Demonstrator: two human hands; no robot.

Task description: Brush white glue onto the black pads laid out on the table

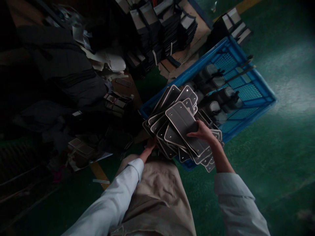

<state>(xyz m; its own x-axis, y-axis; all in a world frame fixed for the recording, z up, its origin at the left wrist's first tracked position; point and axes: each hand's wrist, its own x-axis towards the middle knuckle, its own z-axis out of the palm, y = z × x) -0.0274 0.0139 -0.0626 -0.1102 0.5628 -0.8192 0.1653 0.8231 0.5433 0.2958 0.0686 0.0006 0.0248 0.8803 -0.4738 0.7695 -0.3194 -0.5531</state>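
Observation:
Dark flat panels (183, 123) with rounded corners, pale edges and small shiny studs lie in an untidy, fanned pile at the near end of a blue plastic crate (264, 90). My right hand (203, 131) grips the long top panel at its right edge, the thumb lying across its face and the other fingers partly hidden past the edge. Low at the pile's left side is my left hand (150, 144), against the lower panels. Its fingers are in shadow and mostly hidden by the pile, so their pose does not show.
Dark rolled bundles (213, 106) tied with straps sit in the crate's far part. Tall banded stacks of dark pieces (147, 24) stand beyond its left side. Another stack (235, 24) is behind the crate. Dark folded material (64, 62) lies at left. The floor (278, 154) is green.

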